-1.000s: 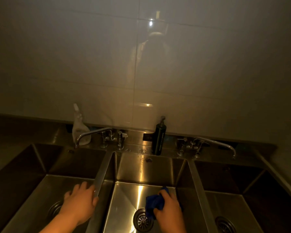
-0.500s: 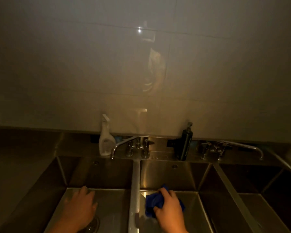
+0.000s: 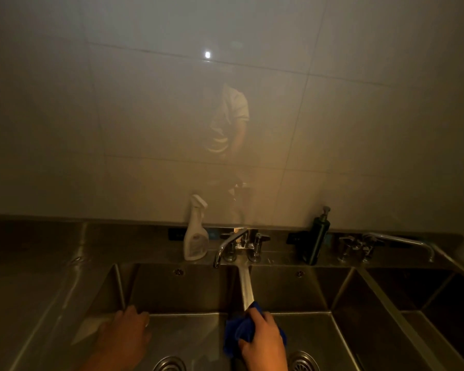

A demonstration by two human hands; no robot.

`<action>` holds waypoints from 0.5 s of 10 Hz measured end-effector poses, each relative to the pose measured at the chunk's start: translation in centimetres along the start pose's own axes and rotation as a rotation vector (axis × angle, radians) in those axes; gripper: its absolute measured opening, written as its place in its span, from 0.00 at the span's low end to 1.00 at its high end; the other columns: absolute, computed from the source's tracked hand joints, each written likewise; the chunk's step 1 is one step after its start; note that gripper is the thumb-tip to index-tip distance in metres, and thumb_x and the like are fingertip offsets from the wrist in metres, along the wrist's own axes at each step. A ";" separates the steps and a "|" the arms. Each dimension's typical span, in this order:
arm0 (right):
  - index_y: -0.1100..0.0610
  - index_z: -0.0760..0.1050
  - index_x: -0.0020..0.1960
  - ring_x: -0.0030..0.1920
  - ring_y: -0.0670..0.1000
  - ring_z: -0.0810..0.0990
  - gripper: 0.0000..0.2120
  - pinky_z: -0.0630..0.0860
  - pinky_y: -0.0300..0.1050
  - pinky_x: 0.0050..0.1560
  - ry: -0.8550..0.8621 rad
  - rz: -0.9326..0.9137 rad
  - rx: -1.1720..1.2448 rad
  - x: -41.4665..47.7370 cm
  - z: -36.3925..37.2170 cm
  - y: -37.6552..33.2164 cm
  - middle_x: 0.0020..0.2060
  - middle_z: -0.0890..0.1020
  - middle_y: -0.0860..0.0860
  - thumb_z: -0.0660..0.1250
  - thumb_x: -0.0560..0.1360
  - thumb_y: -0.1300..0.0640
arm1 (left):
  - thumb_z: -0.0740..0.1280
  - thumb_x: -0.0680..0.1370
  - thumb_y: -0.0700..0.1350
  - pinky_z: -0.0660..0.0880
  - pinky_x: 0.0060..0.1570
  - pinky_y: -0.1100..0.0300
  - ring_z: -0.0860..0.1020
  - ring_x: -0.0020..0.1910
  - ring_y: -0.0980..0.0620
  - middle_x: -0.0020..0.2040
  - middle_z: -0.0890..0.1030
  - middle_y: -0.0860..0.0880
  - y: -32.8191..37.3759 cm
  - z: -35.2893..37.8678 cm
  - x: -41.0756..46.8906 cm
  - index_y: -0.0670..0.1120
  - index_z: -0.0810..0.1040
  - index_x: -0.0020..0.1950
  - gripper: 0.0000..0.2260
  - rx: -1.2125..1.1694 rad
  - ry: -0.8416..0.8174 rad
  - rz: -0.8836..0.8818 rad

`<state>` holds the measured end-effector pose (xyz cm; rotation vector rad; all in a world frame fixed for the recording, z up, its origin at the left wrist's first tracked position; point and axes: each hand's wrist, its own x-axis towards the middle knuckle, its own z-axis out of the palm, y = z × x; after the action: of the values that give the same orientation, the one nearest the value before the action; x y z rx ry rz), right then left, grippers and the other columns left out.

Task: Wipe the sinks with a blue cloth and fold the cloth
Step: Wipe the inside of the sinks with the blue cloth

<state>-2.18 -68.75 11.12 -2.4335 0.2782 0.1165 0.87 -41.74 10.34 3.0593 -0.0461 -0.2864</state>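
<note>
At the far left a steel drainboard (image 3: 24, 298) runs up to the left sink (image 3: 182, 289), the first of three basins set in one long unit under a pale tiled wall (image 3: 118, 116). The left hand (image 3: 123, 337) rests on the floor of this basin near its back left corner, fingers stretched forward and flat, holding nothing; the dim light hides finer detail. A round drain (image 3: 169, 364) shows just right of that wrist at the bottom edge. On the ledge behind the basin a white spray bottle (image 3: 196, 234) stands upright. Just beside it to the right, a faucet (image 3: 229, 246) with two handles turns its spout down over the left sink. The wall above carries a faint reflection of a person (image 3: 227, 121) and one bright light spot (image 3: 207, 54). A narrow divider (image 3: 245, 286) runs from the faucet toward the camera, between the left sink and the middle sink (image 3: 287, 290). Over its near end sits the blue cloth (image 3: 239, 334), bunched into a wad. The right hand (image 3: 263, 341) grips it, fingers curled over the top of the wad and knuckles up. A second drain (image 3: 303, 360) lies just right of this hand on the middle sink's floor. A dark pump dispenser (image 3: 316, 239) stands upright on the ledge behind the middle sink. Further right a second faucet (image 3: 399, 241) swings its long spout over the right sink (image 3: 413, 282), which is in deep shadow.
</note>
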 end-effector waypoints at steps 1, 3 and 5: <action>0.44 0.69 0.62 0.65 0.52 0.70 0.23 0.67 0.43 0.67 -0.019 -0.013 0.026 0.7 1.0 -0.9 0.62 0.69 0.49 0.68 0.69 0.54 | 0.58 0.78 0.55 0.70 0.59 0.55 0.71 0.62 0.52 0.62 0.70 0.51 -1.5 0.8 0.7 0.62 0.71 0.57 0.09 -0.052 0.027 0.021; 0.45 0.69 0.62 0.64 0.53 0.71 0.24 0.67 0.41 0.65 -0.069 -0.030 0.023 1.8 4.4 -3.5 0.62 0.69 0.51 0.68 0.68 0.53 | 0.62 0.76 0.53 0.71 0.60 0.58 0.73 0.59 0.53 0.60 0.72 0.53 -6.5 4.2 3.3 0.57 0.74 0.56 0.10 -0.087 0.079 0.022; 0.46 0.71 0.62 0.63 0.52 0.72 0.23 0.68 0.44 0.66 -0.065 0.002 0.060 2.8 9.6 -8.4 0.61 0.70 0.50 0.67 0.68 0.56 | 0.63 0.76 0.52 0.72 0.58 0.60 0.75 0.56 0.53 0.58 0.75 0.52 -12.9 3.5 5.6 0.55 0.75 0.55 0.08 -0.194 0.088 0.048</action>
<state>2.40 -56.73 8.53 -2.3656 0.2515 0.1852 6.00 -29.29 5.01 2.8690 -0.0821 -0.1441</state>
